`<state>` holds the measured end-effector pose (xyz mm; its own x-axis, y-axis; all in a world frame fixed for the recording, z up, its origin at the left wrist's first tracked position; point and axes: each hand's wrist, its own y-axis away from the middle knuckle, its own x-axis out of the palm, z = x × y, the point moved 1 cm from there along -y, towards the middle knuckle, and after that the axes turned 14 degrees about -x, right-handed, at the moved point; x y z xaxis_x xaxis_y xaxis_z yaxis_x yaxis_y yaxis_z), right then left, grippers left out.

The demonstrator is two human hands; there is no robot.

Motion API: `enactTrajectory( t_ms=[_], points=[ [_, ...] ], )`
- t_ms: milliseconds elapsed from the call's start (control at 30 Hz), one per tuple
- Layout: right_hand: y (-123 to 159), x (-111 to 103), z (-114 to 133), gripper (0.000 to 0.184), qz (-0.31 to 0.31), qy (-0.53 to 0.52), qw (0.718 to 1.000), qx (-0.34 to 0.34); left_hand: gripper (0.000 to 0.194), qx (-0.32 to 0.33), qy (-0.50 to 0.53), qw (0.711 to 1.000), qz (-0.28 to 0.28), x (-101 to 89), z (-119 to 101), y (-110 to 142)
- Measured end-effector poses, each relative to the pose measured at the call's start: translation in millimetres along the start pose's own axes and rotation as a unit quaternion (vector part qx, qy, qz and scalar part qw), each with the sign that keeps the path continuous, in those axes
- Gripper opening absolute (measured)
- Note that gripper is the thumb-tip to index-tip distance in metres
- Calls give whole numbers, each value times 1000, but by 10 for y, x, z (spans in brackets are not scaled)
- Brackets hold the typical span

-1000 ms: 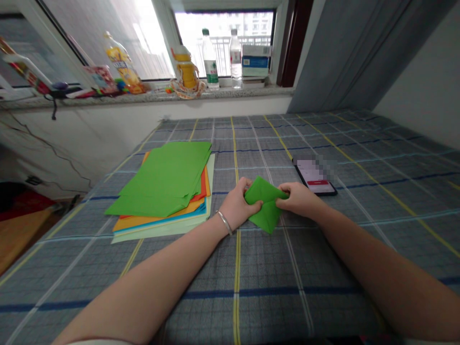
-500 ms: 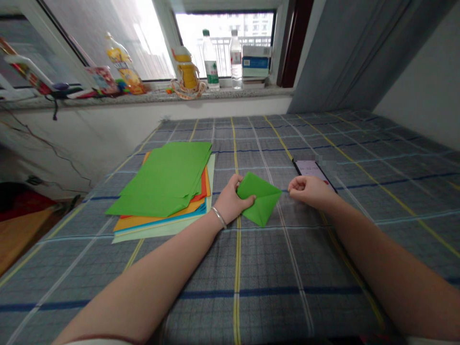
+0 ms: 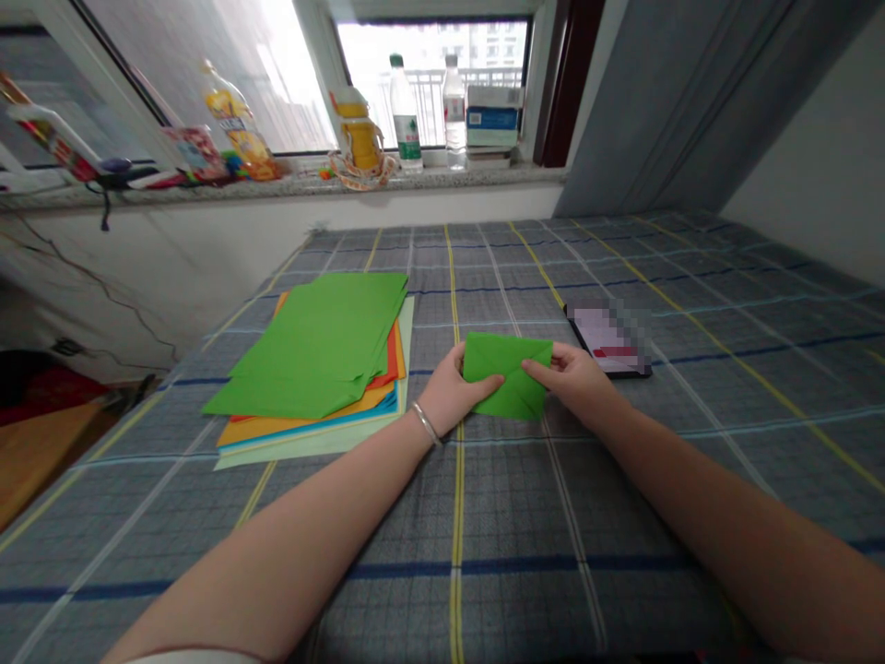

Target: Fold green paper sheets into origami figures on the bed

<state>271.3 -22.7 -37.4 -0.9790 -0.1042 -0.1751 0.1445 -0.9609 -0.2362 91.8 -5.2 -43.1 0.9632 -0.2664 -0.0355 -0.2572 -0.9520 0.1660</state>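
With thumbs on its face, my left hand (image 3: 448,395) and right hand (image 3: 577,376) grip opposite sides of the folded green paper piece (image 3: 508,376) above the grey plaid cloth (image 3: 512,516), apparently to keep its creased layers flat.

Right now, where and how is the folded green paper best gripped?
The folded green paper is probably best pinched at opposite side edges, from left and right, thumbs on its face, as the left hand and right hand do: it is thin, flat and creased.
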Motion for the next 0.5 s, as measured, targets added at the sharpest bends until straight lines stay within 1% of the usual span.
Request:
enactTrajectory(
  t_ms=[133, 333, 400, 500],
  points=[
    [16, 25, 37, 26, -29, 27, 999, 12, 44, -24, -19, 1000, -1, 25, -8, 8],
    [64, 99, 147, 30, -21, 23, 998, 54, 33, -20, -88, 996, -12, 32, -41, 36],
    [73, 98, 170, 30, -32, 41, 997, 52, 28, -41, -99, 994, 11, 22, -33, 31],
    [85, 93, 215, 29, -45, 100, 993, 40, 23, -78, -88, 992, 43, 12, -6, 19]
  ],
)
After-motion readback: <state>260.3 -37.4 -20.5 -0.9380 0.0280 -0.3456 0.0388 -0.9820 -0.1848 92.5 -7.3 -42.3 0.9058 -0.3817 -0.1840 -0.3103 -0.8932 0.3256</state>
